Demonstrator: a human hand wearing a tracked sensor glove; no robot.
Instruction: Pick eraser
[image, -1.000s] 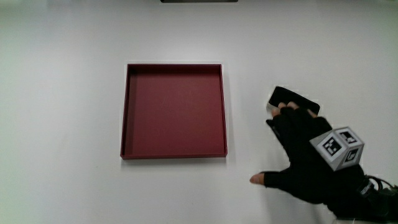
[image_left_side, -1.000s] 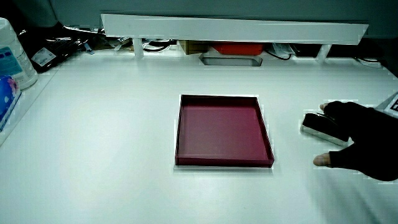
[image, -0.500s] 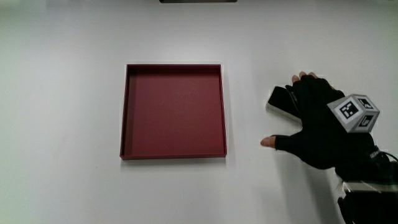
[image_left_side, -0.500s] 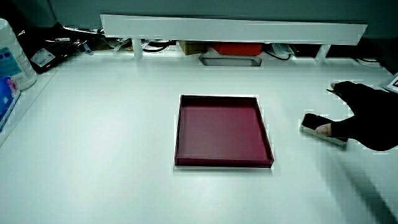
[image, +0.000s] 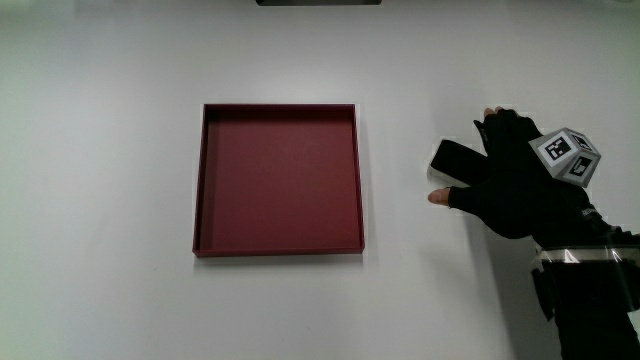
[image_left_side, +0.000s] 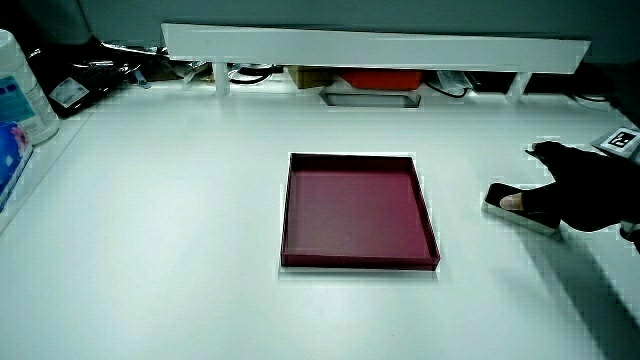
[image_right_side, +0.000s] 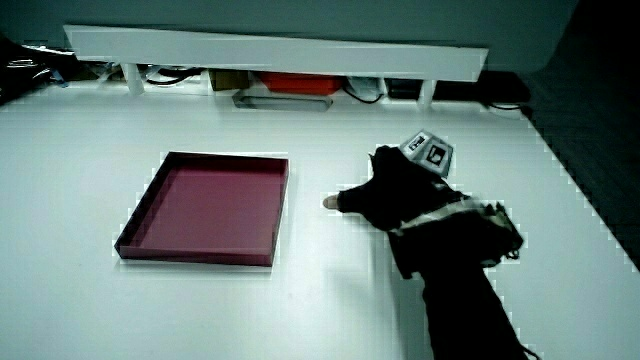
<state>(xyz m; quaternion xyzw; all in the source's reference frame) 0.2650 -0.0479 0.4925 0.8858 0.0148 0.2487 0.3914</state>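
The eraser (image: 455, 160) is a flat black block with a white underside, lying on the white table beside the dark red tray (image: 200, 180). The gloved hand (image: 510, 185) lies over the part of the eraser farther from the tray. Its fingers are stretched out past the eraser and its bare thumb tip rests at the eraser's nearer edge. In a side view the eraser (image_left_side: 497, 191) shows under the thumb of the hand (image_left_side: 585, 185). In a side view the hand (image_right_side: 395, 195) hides the eraser. The eraser rests on the table.
The shallow square tray (image_left_side: 285, 210) (image_right_side: 140, 215) holds nothing. A low white partition (image_left_side: 370, 45) runs along the table's edge farthest from the person, with a red object (image_left_side: 378, 78) and cables under it. A white bottle (image_left_side: 20, 90) stands at the table's corner.
The hand has slid forward over the eraser, away from the person. Its thumb has come in from the open table to the eraser's nearer edge. The eraser has not moved.
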